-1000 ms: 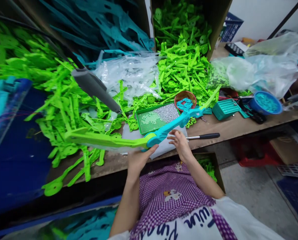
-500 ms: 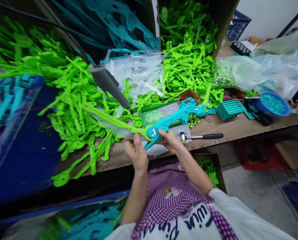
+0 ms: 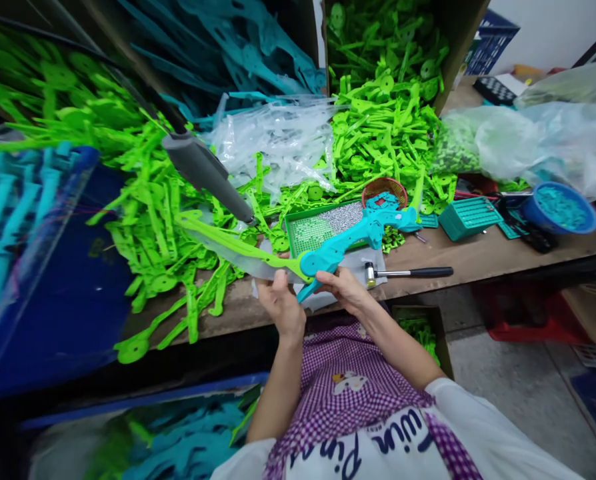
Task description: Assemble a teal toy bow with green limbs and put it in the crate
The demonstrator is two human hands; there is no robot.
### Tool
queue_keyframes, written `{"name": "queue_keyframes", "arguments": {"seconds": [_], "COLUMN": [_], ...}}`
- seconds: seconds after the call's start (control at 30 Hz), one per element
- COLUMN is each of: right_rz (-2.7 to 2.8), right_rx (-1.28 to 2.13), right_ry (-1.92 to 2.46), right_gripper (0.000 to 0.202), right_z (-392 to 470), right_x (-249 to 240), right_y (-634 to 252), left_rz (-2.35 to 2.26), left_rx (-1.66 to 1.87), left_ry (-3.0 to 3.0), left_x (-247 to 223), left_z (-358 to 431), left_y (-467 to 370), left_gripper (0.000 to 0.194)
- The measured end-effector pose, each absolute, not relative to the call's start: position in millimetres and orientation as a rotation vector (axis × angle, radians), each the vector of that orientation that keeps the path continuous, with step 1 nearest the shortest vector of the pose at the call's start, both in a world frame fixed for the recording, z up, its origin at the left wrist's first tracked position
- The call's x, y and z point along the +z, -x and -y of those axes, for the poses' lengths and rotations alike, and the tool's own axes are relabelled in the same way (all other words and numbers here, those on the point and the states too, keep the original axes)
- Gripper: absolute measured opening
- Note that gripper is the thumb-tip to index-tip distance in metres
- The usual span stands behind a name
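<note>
A long jointed toy part, with a green arm (image 3: 238, 250) and a blue body (image 3: 363, 233), lies across both hands above the bench edge. My left hand (image 3: 281, 303) is closed on the green arm near the round joint. My right hand (image 3: 345, 288) pinches the blue body just right of that joint. Behind the part is a green tray (image 3: 311, 233) of small green and silvery pieces. A red basket (image 3: 403, 193) with small blue pieces stands beyond it. The hammer (image 3: 413, 273) lies right of my right hand.
A grey tool (image 3: 208, 173) hangs at the left over piled green parts (image 3: 153, 220). Farther right are a teal box (image 3: 465, 220) and a blue bowl (image 3: 561, 210). A blue bin (image 3: 88, 267) stands at the far left.
The view has shifted slightly, so most things appear a little farther right. The blue disc at the joint no longer shows its white mark. Both hands keep their hold.
</note>
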State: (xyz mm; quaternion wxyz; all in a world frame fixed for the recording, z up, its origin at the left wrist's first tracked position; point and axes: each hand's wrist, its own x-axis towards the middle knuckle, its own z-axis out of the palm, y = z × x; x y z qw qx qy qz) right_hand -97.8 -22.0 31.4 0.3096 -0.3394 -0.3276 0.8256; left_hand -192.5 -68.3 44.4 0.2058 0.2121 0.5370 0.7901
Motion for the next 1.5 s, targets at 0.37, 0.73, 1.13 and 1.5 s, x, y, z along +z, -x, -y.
{"name": "queue_keyframes", "arguments": {"seconds": [0.37, 0.73, 1.13, 1.5], "right_rz": [0.826, 1.033, 1.009, 1.022], "right_rx": [2.086, 2.068, 2.026, 2.128], "right_ry": [0.956, 0.948, 0.948, 0.989], "right_gripper": [0.056, 0.055, 0.054, 0.058], "right_z": [29, 20, 33, 32], "right_x": [30, 23, 26, 28], "right_y": [94, 84, 90, 79], "left_rz": [-1.279, -1.278, -1.226, -1.261], "left_rx": [2.239, 1.816, 2.181, 2.244], "left_ry": [-0.394, -0.738, -0.413, -0.383], "left_x": [45, 47, 47, 48], "left_z": [61, 58, 66, 65], "left_y": [183, 219, 177, 168], "left_gripper": [0.032, 0.047, 0.034, 0.027]}}
